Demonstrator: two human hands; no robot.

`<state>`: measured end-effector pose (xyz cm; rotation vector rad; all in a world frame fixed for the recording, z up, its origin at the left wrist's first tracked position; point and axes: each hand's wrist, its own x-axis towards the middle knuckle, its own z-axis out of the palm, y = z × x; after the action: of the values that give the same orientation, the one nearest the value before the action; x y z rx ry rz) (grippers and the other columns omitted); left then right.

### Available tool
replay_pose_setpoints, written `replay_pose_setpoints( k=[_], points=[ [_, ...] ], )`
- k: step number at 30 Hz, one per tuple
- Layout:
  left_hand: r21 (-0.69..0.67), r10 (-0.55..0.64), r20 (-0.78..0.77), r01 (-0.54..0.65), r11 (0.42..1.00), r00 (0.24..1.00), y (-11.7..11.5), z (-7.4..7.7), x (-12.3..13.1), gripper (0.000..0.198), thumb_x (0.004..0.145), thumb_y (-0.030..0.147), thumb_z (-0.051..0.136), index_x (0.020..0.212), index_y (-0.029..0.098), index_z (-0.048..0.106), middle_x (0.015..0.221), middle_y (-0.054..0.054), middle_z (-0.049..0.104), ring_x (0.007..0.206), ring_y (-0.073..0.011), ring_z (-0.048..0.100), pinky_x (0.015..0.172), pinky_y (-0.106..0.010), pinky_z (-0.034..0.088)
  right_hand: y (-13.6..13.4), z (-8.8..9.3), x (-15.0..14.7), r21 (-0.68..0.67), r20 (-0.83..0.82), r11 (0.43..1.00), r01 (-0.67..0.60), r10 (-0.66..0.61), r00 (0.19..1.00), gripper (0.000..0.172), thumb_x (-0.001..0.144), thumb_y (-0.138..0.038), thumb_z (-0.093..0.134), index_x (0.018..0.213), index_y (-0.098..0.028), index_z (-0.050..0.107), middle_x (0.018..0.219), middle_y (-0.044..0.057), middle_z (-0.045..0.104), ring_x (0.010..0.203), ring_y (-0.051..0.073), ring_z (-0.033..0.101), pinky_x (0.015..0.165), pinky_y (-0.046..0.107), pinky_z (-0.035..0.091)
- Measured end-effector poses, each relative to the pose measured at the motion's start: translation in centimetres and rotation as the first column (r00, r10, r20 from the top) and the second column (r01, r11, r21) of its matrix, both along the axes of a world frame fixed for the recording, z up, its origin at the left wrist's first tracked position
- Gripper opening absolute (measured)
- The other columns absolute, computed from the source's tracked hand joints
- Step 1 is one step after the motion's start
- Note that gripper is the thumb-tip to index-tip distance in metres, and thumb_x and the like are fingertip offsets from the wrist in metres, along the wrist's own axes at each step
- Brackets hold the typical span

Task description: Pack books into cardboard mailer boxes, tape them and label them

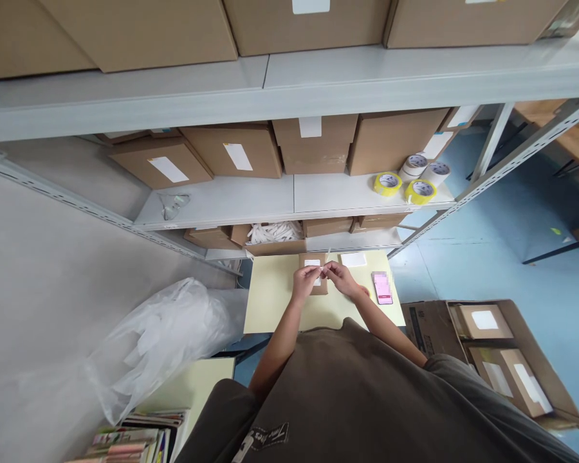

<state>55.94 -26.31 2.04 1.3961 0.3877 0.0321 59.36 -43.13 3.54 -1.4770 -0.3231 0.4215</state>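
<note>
Plastic bag [164, 341]: clear, crumpled, heaped on the floor at far left, just beside the table's left edge.
Magazines [135, 440]: stacked at bottom left, below the bag.
Table [270, 302]: small, pale yellow top, set against the foot of the grey shelf [280, 199].
Left hand [305, 281]: raised over the middle of the table, fingers curled, fingertips pinched on the left end of the white strip.
White strip [323, 272]: thin and small, held between both hands above the small box, one end poking upward; too small to tell what it is made of.
Small box [305, 258]: brown cardboard with a white label on top, resting on the table at its far edge, partly hidden under the hands.
Right hand [340, 278]: level with the left and almost touching it, fingers closed, pinching the strip's right end.
White card [353, 259]: flat on the table, just right of the small box.
Phone [382, 287]: lying on the table near its right edge, screen up, pink showing.
Tape rolls [388, 183]: yellow and white, grouped at the right end of the shelf.
Open carton [429, 321]: on the blue floor right of the table, labelled boxes inside.
</note>
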Motion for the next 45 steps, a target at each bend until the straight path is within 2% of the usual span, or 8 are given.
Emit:
replay_pose_setpoints(
  k=[5, 9, 14, 23, 28, 33, 40, 45],
  points=[
    [-0.163, 0.148, -0.036, -0.152, 0.975, 0.988, -1.5, 0.3, 0.3, 0.047, 0.074, 0.062, 0.088, 0.085, 0.017, 0.08, 0.088, -0.009, 0.079, 0.085, -0.0246, 0.074, 0.082, -0.036, 0.06, -1.4, -0.2, 0.1, 0.097, -0.05, 0.995, -0.004, 0.009, 0.999, 0.035, 0.093, -0.061, 0.075, 0.091, -0.026, 0.072, 0.086, 0.003, 0.072, 0.084, 0.022, 0.067, 0.084, 0.038, 0.054],
    [-0.105, 0.026, 0.014, -0.024, 0.994, 1.0, -2.4, 0.6, 0.1, 0.055, 0.078, 0.068, 0.085, 0.095, 0.016, 0.083, 0.093, -0.012, 0.08, 0.089, -0.0268, 0.074, 0.083, -0.036, 0.058, -2.6, -0.5, 0.5, 0.099, -0.076, 0.995, 0.033, -0.026, 0.997, 0.031, 0.095, -0.056, 0.073, 0.09, -0.026, 0.069, 0.083, 0.002, 0.071, 0.084, 0.021, 0.068, 0.082, 0.037, 0.054],
    [0.077, -0.008, 0.036, 0.005, 0.997, 0.999, -3.6, 1.6, 0.0, 0.031, 0.07, 0.047, 0.094, 0.08, 0.02, 0.083, 0.083, -0.006, 0.076, 0.086, -0.0232, 0.069, 0.081, -0.03, 0.053, -3.5, -0.5, 0.8, 0.063, -0.1, 0.998, 0.029, -0.023, 0.995, 0.03, 0.092, -0.054, 0.074, 0.086, -0.025, 0.067, 0.085, 0.001, 0.07, 0.083, 0.02, 0.067, 0.079, 0.034, 0.054],
    [-0.033, -0.053, 0.022, 0.054, 0.998, 0.998, -6.8, 1.1, 0.8, 0.031, 0.064, 0.043, 0.099, 0.074, 0.02, 0.081, 0.09, -0.008, 0.078, 0.097, -0.0269, 0.073, 0.088, -0.034, 0.056, -6.2, -0.8, 0.4, 0.112, -0.108, 0.987, 0.113, -0.101, 0.989, 0.042, 0.086, -0.067, 0.08, 0.08, -0.026, 0.069, 0.081, 0.001, 0.068, 0.079, 0.02, 0.061, 0.08, 0.035, 0.053],
    [-0.275, 0.256, -0.01, -0.249, 0.929, 0.967, -3.7, 0.1, 2.0, 0.048, 0.064, 0.054, 0.097, 0.091, 0.017, 0.081, 0.094, -0.009, 0.08, 0.09, -0.0242, 0.076, 0.083, -0.034, 0.06, -10.2, -0.5, 0.4, 0.243, -0.223, 0.957, 0.157, -0.103, 0.969, 0.043, 0.081, -0.06, 0.086, 0.075, -0.026, 0.061, 0.096, 0.003, 0.072, 0.083, 0.02, 0.063, 0.077, 0.034, 0.054],
    [-0.192, 0.57, -0.033, -0.565, 0.803, 0.821, 0.3, -0.9, 2.8, 0.05, 0.063, 0.048, 0.098, 0.095, 0.016, 0.078, 0.088, -0.005, 0.078, 0.087, -0.0209, 0.075, 0.076, -0.029, 0.058, -12.9, -0.9, 1.0, 0.257, -0.301, 0.909, 0.326, -0.245, 0.921, 0.041, 0.079, -0.051, 0.083, 0.072, -0.026, 0.05, 0.087, 0.001, 0.07, 0.074, 0.018, 0.059, 0.07, 0.032, 0.051],
    [-0.115, 0.451, -0.028, -0.451, 0.885, 0.892, -0.8, -2.0, 3.1, 0.045, 0.068, 0.05, 0.093, 0.094, 0.015, 0.082, 0.084, -0.003, 0.077, 0.085, -0.0212, 0.073, 0.075, -0.029, 0.058, -8.6, -2.7, 1.9, 0.167, -0.305, 0.857, 0.488, -0.425, 0.852, 0.03, 0.073, -0.035, 0.082, 0.084, -0.027, 0.055, 0.072, -0.004, 0.06, 0.063, 0.015, 0.053, 0.058, 0.028, 0.043],
    [-0.025, 0.458, -0.014, -0.458, 0.889, 0.889, 3.9, -2.3, 2.0, 0.036, 0.07, 0.047, 0.092, 0.089, 0.018, 0.083, 0.089, -0.005, 0.08, 0.09, -0.0231, 0.074, 0.081, -0.029, 0.058, -2.9, -4.6, 2.2, 0.145, -0.392, 0.872, 0.468, -0.384, 0.836, 0.037, 0.066, -0.039, 0.09, 0.09, -0.027, 0.065, 0.08, -0.002, 0.069, 0.074, 0.019, 0.065, 0.066, 0.031, 0.051]
  ],
)
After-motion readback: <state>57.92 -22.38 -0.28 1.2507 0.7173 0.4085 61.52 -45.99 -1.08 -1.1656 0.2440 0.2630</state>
